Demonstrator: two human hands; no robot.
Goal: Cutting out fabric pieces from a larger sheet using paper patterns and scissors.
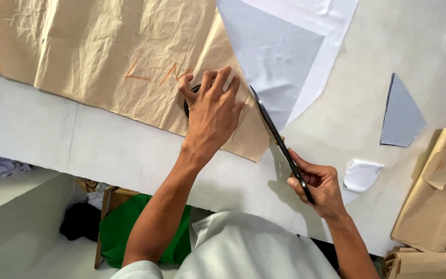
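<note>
Nearest the body, the scissors (280,140) are being gripped by the right hand (320,187), whose fingers are clenched through and around the dark handles. The long axis of the blades is being run diagonally, from the handles near the table edge up and leftward to the tip beside the left hand (213,106). The blades are being laid along the right edge of the brown paper pattern (104,57), where the pale grey-blue fabric (277,57) is lying beneath it.

Farther out, the pattern is being pressed flat by the left hand, fingers spread and bent over a small dark round object (188,101), only partly seen. The left hand is being kept just left of the blade line, nearer the tip than the right hand.

Beyond, a cut grey scrap (401,116) and folded brown paper pieces (440,191) are lying well apart on the white table (104,144).
</note>
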